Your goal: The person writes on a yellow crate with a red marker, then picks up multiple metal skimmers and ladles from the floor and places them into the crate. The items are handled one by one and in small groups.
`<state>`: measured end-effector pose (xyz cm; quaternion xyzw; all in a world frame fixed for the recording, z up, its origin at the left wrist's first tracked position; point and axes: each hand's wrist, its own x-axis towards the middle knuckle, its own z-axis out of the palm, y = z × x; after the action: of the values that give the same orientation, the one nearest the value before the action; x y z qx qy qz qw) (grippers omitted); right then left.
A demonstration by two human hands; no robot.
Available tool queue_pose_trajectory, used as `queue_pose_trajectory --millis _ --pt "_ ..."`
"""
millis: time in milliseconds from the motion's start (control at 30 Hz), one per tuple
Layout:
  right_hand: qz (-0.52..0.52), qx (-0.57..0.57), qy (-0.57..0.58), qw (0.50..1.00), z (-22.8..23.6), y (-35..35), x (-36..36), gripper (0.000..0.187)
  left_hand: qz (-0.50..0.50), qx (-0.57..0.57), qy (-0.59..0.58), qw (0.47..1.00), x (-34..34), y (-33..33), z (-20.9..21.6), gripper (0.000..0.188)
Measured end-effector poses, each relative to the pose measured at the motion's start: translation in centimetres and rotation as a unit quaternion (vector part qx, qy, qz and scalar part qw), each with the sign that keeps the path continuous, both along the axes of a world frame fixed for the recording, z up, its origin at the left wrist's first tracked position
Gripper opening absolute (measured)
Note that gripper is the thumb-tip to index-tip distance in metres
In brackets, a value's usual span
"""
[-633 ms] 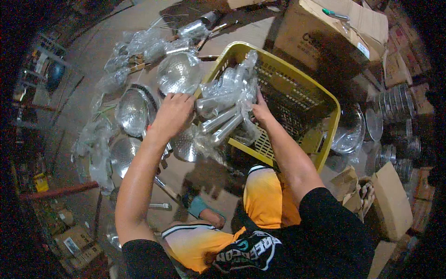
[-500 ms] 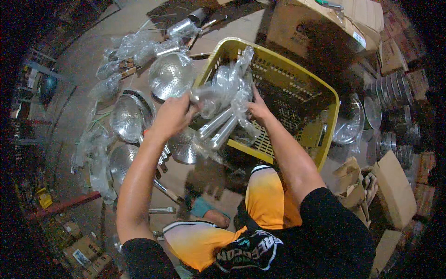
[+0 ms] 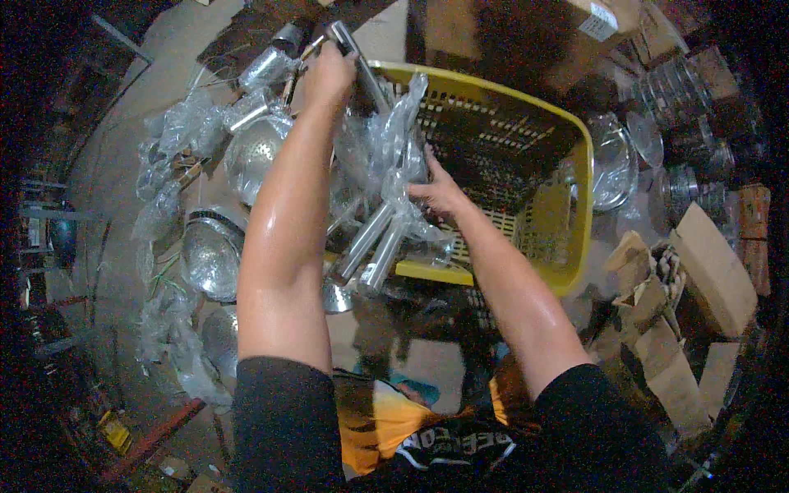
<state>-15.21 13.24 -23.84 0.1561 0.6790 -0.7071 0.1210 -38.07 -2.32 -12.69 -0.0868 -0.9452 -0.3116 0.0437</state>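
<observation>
Since a moment ago the left hand (image 3: 329,72) has shot up and forward, now past the near-left corner of the yellow crate (image 3: 567,177), fingers closed round the end of a long steel handle (image 3: 362,70). Looks like they're pulling one piece free of the bundle. The right hand (image 3: 440,191) is clamped on the plastic-wrapped bunch of steel utensils (image 3: 382,222), which hangs over the crate's near rim, handles pointing down. On the floor along the left lie more bagged strainers (image 3: 255,148). Brown cardboard box (image 3: 526,25) sits behind the crate's far edge, white label at its corner; torn cardboard pieces (image 3: 707,279) are piled on the right.
</observation>
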Motion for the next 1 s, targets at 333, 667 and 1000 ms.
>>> queue_pose_trajectory --millis 333,667,1000 --pt "-0.011 0.036 0.065 0.997 -1.7 0.1 -0.5 0.123 -0.292 -0.177 -0.196 0.919 18.0 -9.3 10.5 0.070" --pt "0.004 0.081 0.077 0.994 -3.2 1.0 -0.5 0.116 -0.320 -0.331 -0.107 0.881 24.3 -11.8 11.6 0.052" --pt "-0.004 0.086 0.054 0.995 -2.0 0.1 -0.3 0.118 -0.206 -0.012 0.195 0.959 10.5 -4.1 9.0 0.041"
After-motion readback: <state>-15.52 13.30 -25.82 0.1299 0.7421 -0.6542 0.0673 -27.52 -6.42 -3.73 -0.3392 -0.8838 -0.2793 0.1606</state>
